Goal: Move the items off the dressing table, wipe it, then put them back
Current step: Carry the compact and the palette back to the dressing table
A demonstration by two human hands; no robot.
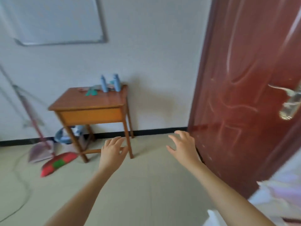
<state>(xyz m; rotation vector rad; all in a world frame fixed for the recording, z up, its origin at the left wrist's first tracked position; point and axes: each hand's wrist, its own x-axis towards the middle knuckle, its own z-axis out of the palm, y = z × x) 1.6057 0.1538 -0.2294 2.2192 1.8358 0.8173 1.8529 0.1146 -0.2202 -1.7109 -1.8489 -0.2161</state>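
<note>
A small wooden dressing table (pixel 91 103) stands against the white wall, some way ahead of me. At its back edge stand two light blue bottles (pixel 103 84) (pixel 116 82). A teal item (pixel 91 92) and a few small blurred things lie beside them. My left hand (pixel 112 150) and my right hand (pixel 182 146) reach out in front of me with fingers spread, both empty, well short of the table and lower in view than its top.
A dark red door (pixel 244 95) with a metal handle (pixel 290 101) stands open at the right, close to my right hand. A red and green broom (pixel 57 163), a dustpan (pixel 39 151) and a basin (pixel 65 136) sit left of and under the table. A cord trails across the floor.
</note>
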